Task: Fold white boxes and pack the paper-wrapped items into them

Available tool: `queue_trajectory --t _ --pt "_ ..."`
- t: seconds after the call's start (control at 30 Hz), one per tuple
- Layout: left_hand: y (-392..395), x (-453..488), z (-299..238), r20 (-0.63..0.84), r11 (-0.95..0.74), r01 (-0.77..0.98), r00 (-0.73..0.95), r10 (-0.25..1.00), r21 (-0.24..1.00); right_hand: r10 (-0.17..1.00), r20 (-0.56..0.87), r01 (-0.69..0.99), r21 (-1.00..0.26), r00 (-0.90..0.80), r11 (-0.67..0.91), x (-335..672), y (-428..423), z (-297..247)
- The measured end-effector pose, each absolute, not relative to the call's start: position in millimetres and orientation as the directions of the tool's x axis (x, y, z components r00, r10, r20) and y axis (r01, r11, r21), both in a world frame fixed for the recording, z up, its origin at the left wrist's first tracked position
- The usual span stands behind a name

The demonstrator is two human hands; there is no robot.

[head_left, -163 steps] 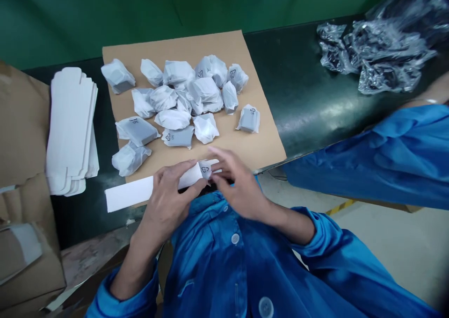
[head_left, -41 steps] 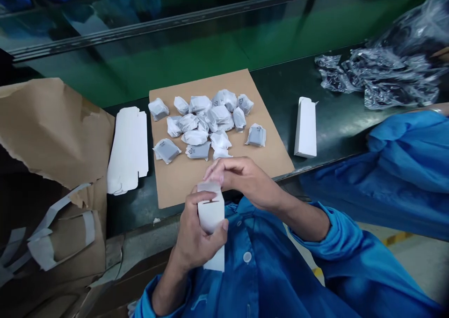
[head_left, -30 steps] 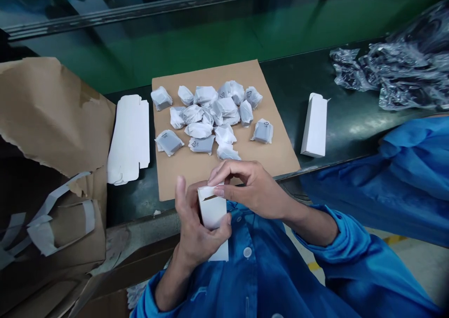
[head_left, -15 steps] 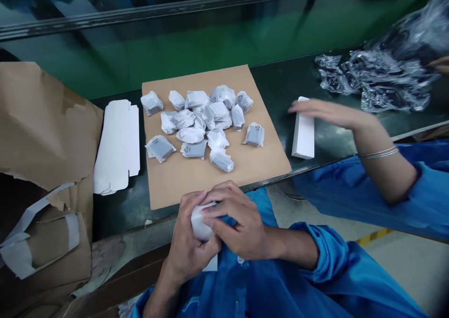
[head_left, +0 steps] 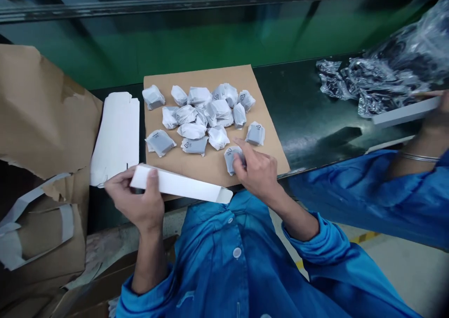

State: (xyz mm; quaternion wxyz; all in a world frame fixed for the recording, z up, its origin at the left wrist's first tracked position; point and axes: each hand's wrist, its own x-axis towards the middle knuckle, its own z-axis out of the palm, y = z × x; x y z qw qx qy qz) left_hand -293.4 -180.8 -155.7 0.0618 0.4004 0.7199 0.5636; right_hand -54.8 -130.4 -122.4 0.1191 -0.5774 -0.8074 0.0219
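My left hand (head_left: 135,198) grips one end of a long white carton (head_left: 182,187), held level near the table's front edge with its open end pointing right. My right hand (head_left: 256,170) is closed on a small grey part in a white wrapper (head_left: 231,158) at the front of the brown cardboard sheet (head_left: 210,168). Several more wrapped parts (head_left: 201,117) lie heaped on the sheet further back.
A stack of flat white carton blanks (head_left: 117,138) lies left of the sheet. Torn brown cardboard boxes (head_left: 38,117) stand at the far left. Crumpled clear plastic bags (head_left: 382,79) lie at the back right. A co-worker's hand (head_left: 437,117) at the right edge holds a white carton (head_left: 403,113).
My left hand swung the carton from upright to level and out to the left. My right hand left it and closed on a wrapped part. The co-worker lifted the carton off the table.
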Motion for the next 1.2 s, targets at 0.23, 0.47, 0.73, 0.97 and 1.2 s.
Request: queue_trajectory --t 0.23,0.47,0.73,0.97,1.2 --pt "-210.4 -280.8 -125.8 0.433 -0.449 0.869 0.329 0.839 0.210 0.802 0.105 0.805 -0.012 -0.588 0.593 -8.9 -134.9 -113.6" --pt "-189.1 -271.1 -116.9 0.178 -0.526 0.848 0.529 0.830 -0.071 0.673 -0.053 0.675 -0.072 -0.738 0.734 -2.7 -110.6 -100.2" --pt "-178.5 -270.9 -123.2 0.051 -0.499 0.863 0.496 0.867 0.081 0.840 0.097 0.707 -0.494 -0.534 0.506 3.2 -126.2 -109.5" --pt "-182.8 -274.5 -118.6 0.041 -0.592 0.780 0.597 0.801 0.205 0.743 0.162 0.541 -0.588 -0.649 0.602 -27.1 -136.5 -115.0" --pt "-182.5 -276.8 -118.0 0.036 -0.619 0.757 0.626 0.779 0.209 0.605 0.204 0.456 -0.486 -0.770 0.745 -30.4 -126.1 -127.9"
